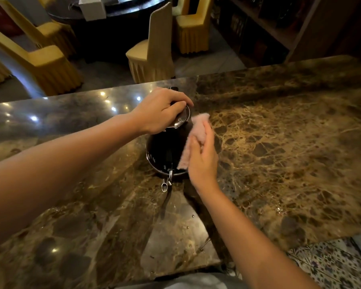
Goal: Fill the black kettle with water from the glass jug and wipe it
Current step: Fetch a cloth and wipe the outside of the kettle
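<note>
1. Clamped over the top of the black, round-bodied kettle (pixel 165 147), my left hand (pixel 161 110) grips the shiny metal lid (pixel 181 119) and the handle area, fingers curled down around it. I judge this hold is there to keep the kettle from turning or sliding while the other hand rubs it.

2. My right hand (pixel 202 157) pinches a pale pink folded cloth (pixel 193 138) between thumb and fingers and presses it flat against the kettle's right flank, so the grasp is closed on the cloth, not on the kettle.

3. That kettle sits at the centre of the frame on the glossy brown veined marble counter (pixel 279 142), with a small metal lever or spout part (pixel 167 182) sticking out from its base toward me. I cannot tell exactly what that part is.

4. No glass jug appears anywhere in view, so I take the filling as done and the wiping as the step in hand; whether water is inside I cannot see, since the lid is on.

5. A few droplets glint on the counter in the lower middle of the frame, which suggests why the body wants drying.

6. Yellow skirted chairs (pixel 152 57) and a dark round table (pixel 113 9) stand in the upper part of the frame, well apart from the work.

7. Next I would draw the cloth around the body, keeping the lid pinned.
</note>
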Action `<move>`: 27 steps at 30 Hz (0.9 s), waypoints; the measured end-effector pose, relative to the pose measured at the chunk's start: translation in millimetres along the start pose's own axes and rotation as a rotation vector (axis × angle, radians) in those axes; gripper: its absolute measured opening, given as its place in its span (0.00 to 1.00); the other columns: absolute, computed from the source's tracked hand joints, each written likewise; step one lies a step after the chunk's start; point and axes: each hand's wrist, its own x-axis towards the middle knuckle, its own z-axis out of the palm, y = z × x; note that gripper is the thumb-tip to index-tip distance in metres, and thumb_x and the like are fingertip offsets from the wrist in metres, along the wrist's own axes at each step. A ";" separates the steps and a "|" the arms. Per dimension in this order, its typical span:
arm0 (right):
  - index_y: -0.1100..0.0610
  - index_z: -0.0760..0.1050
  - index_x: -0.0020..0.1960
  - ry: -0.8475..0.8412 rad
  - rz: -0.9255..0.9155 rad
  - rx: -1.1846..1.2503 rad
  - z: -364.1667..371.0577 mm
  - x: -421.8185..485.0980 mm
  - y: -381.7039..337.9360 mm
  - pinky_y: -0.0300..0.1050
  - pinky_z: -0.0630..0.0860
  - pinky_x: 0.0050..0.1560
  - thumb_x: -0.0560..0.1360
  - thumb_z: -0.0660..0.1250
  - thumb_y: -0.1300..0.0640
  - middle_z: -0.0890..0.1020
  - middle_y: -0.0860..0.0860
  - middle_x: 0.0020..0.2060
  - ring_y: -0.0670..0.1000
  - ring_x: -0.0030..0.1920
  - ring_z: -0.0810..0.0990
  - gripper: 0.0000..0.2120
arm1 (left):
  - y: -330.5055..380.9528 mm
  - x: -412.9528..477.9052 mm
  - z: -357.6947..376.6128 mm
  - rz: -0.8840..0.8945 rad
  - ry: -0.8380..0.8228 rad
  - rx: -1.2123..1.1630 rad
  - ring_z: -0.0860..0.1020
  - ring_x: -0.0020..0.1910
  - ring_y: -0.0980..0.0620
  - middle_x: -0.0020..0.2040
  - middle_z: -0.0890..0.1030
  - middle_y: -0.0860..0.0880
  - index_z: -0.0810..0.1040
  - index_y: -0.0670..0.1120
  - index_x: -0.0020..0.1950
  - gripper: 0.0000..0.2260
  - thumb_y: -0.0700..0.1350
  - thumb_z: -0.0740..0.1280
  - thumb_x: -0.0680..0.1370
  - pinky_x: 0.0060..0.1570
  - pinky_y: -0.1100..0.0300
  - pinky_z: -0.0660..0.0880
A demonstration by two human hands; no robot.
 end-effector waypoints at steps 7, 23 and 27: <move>0.45 0.59 0.79 -0.083 0.068 0.062 -3.7 11.0 -15.3 0.28 0.68 0.63 0.85 0.57 0.53 0.73 0.35 0.63 0.32 0.62 0.73 0.23 | 2.4 0.5 2.2 -0.049 0.034 -0.064 0.78 0.56 0.54 0.56 0.83 0.51 0.83 0.49 0.59 0.14 0.44 0.58 0.83 0.59 0.56 0.75; 0.48 0.61 0.77 0.008 -0.058 0.007 8.5 11.3 -18.8 0.37 0.73 0.58 0.86 0.56 0.54 0.75 0.46 0.65 0.44 0.62 0.75 0.20 | 2.8 1.1 4.2 -0.095 0.107 -0.094 0.79 0.51 0.55 0.51 0.83 0.52 0.84 0.49 0.55 0.14 0.43 0.58 0.83 0.51 0.62 0.75; 0.52 0.67 0.72 -0.011 0.197 -0.059 -10.2 32.0 18.5 0.44 0.70 0.59 0.85 0.55 0.51 0.75 0.47 0.60 0.52 0.66 0.76 0.16 | 10.2 0.3 11.2 -0.196 0.227 -0.073 0.78 0.51 0.55 0.50 0.82 0.53 0.85 0.50 0.52 0.15 0.44 0.57 0.82 0.49 0.64 0.73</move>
